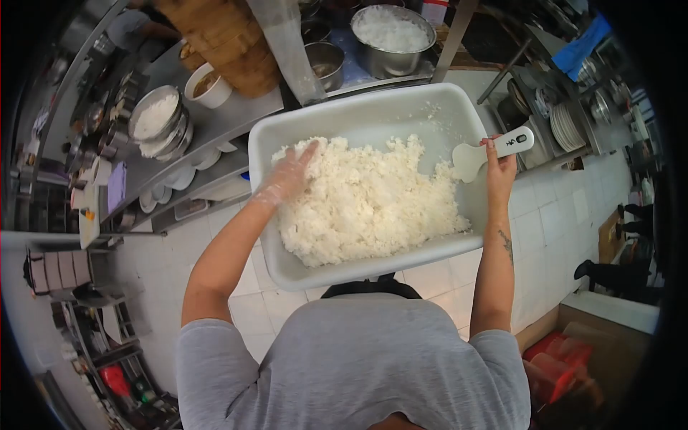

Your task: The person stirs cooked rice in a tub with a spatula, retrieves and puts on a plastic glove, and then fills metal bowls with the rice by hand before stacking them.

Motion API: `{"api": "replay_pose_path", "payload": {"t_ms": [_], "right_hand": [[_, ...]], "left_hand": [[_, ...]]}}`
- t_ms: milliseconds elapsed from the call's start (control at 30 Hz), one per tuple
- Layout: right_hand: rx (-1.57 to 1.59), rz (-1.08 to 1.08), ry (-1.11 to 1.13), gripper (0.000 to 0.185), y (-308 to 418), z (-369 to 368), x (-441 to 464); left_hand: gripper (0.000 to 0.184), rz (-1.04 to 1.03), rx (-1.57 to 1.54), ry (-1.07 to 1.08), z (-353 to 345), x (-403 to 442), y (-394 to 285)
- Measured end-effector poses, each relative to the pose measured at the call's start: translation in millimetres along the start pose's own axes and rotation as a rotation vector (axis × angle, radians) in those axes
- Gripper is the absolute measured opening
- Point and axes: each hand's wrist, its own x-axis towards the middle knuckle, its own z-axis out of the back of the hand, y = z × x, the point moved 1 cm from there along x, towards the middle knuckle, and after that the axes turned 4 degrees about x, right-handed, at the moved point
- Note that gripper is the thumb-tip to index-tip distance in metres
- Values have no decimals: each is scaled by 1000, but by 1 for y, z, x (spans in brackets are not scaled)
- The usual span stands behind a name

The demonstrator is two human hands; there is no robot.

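Note:
A large white plastic tub (265,236) is in front of me, with a broad heap of cooked white rice (365,201) covering much of its bottom. My left hand (290,175), in a clear plastic glove, rests on the left side of the rice with its fingers spread. At the tub's right rim, my right hand (500,163) is closed around the handle of a white rice paddle (469,161). The paddle's blade hangs over the inner right side of the tub, near the edge of the rice. A few loose grains stick to the tub's far wall.
Beyond the tub, a metal bowl of white rice-like food (393,54) stands on a counter. Stacked bamboo steamers (233,43), a white bowl (209,87) and metal bowls (158,118) are at left. Plates (566,127) fill a right-hand shelf. A person's legs (616,272) show far right.

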Motion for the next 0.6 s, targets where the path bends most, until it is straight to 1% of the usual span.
{"api": "replay_pose_path", "payload": {"t_ms": [100, 133, 167, 200, 233, 300, 367, 433, 500, 533, 600], "right_hand": [[-31, 21, -17, 21, -13, 2, 5], [-47, 34, -8, 21, -15, 5, 9], [-43, 45, 1, 21, -17, 6, 13], [-35, 56, 9, 22, -20, 6, 16], [-23, 62, 13, 22, -18, 2, 16], [-72, 24, 8, 23, -15, 0, 17], [-93, 38, 29, 24, -16, -1, 24], [-122, 42, 27, 24, -18, -1, 28], [-143, 4, 37, 24, -11, -2, 28], [-125, 39, 35, 25, -11, -2, 28], [-147, 39, 50, 26, -12, -1, 31]], "left_hand": [[85, -251, 40, 125, 10, 37, 20], [82, -233, 72, 159, 26, 30, 5], [79, -215, 104, 188, 61, 15, -20], [77, -196, 140, 217, 79, 10, -41], [76, -313, 103, 193, 78, 22, -56], [73, -539, 33, 154, 70, 56, -87], [71, -629, 10, 181, 62, 81, -147], [70, -774, 27, 358, 30, 136, -211], [66, -853, 19, 393, -10, 162, -261], [65, -827, 88, 480, -28, 170, -279], [63, -765, 221, 666, -64, 165, -302]]}}
